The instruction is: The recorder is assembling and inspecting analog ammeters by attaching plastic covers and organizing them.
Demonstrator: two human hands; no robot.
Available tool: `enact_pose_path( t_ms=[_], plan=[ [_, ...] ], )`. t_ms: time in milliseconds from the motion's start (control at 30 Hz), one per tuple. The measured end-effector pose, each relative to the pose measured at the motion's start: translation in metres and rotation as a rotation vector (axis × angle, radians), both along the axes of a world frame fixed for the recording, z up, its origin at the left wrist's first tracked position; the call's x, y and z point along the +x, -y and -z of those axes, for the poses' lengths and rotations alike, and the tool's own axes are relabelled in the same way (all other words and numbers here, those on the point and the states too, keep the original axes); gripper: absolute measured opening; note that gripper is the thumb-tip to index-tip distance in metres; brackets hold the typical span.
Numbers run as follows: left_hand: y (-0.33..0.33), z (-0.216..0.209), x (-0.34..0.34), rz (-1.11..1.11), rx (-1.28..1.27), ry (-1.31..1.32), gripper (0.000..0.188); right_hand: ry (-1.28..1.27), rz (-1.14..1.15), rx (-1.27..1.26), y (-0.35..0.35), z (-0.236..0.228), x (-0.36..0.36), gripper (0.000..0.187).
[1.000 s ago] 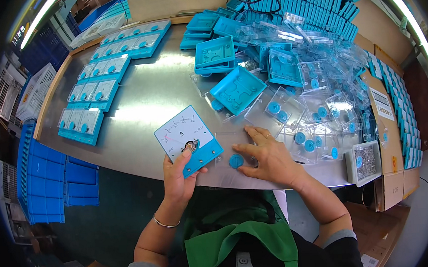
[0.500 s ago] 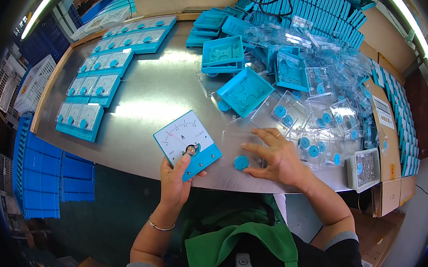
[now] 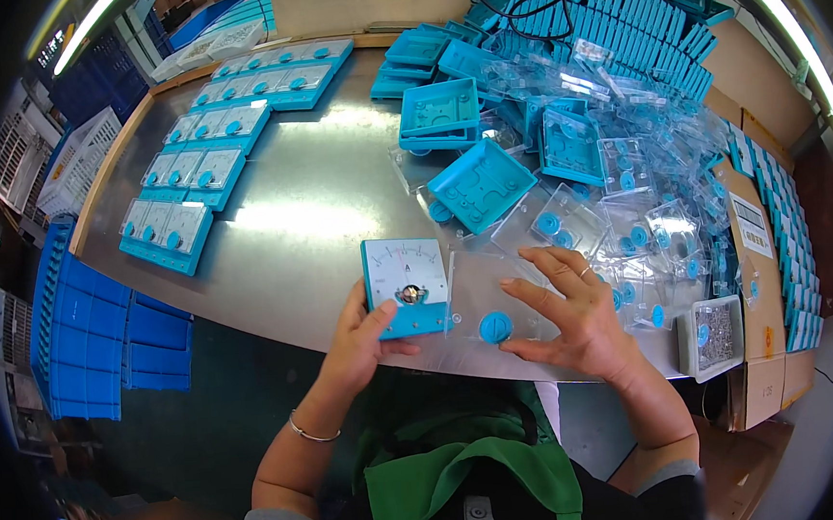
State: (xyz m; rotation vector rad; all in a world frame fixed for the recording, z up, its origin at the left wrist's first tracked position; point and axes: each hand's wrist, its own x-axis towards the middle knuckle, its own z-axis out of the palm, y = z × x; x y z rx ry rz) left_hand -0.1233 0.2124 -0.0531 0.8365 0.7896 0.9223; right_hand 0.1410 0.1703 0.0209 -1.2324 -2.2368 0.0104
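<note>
My left hand (image 3: pixel 362 335) grips a square analog meter (image 3: pixel 406 278) with a white dial, needle and blue base, its thumb along the lower left. The meter's face is uncovered, and a round metal part shows below the dial. To its right, my right hand (image 3: pixel 575 312) spans a clear plastic cover (image 3: pixel 472 290) at the table's front edge, fingers at the far side and thumb near the blue knob (image 3: pixel 495 328). The cover's left edge lies close against the meter.
Finished-looking meters (image 3: pixel 168 234) stand in rows at the left. Blue housings (image 3: pixel 482 186) and a heap of clear covers (image 3: pixel 568 220) fill the right and back. A white tray of small parts (image 3: pixel 716 336) sits at the right edge, by a cardboard box (image 3: pixel 760 304).
My left hand has brought the meter right and turned it from tilted to nearly straight, up beside the cover. The right hand and the cover have shifted slightly right.
</note>
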Motion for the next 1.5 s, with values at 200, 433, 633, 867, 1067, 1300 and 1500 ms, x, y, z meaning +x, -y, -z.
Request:
enact_pose_path(
  t_ms=[200,433,633,867,1067,1300,1500],
  plan=[
    [-0.003,-0.018,-0.044,-0.312,0.874,-0.994,0.057,0.078,0.002,0.086,0.008,0.001,0.004,0.056],
    [0.000,-0.051,0.026,0.084,0.350,-0.198,0.050,0.130,-0.072,0.179,0.013,-0.006,-0.012,0.048],
    [-0.004,-0.046,0.021,0.192,0.115,0.019,0.054,0.109,-0.063,0.176,0.014,0.003,-0.013,0.055],
    [-0.002,-0.038,0.017,0.197,0.108,0.150,0.056,0.091,-0.088,0.162,0.013,0.003,-0.011,0.056],
    [0.010,-0.045,0.011,0.042,0.200,-0.113,0.055,0.095,-0.071,0.130,0.014,0.001,-0.009,0.053],
    [-0.024,-0.009,-0.068,-0.278,0.513,-0.872,0.040,0.043,-0.097,-0.187,0.047,0.015,-0.026,0.058],
    [-0.037,-0.009,-0.039,-0.084,0.345,-0.692,0.049,0.009,0.047,-0.214,0.036,0.053,-0.013,0.055]
  ],
)
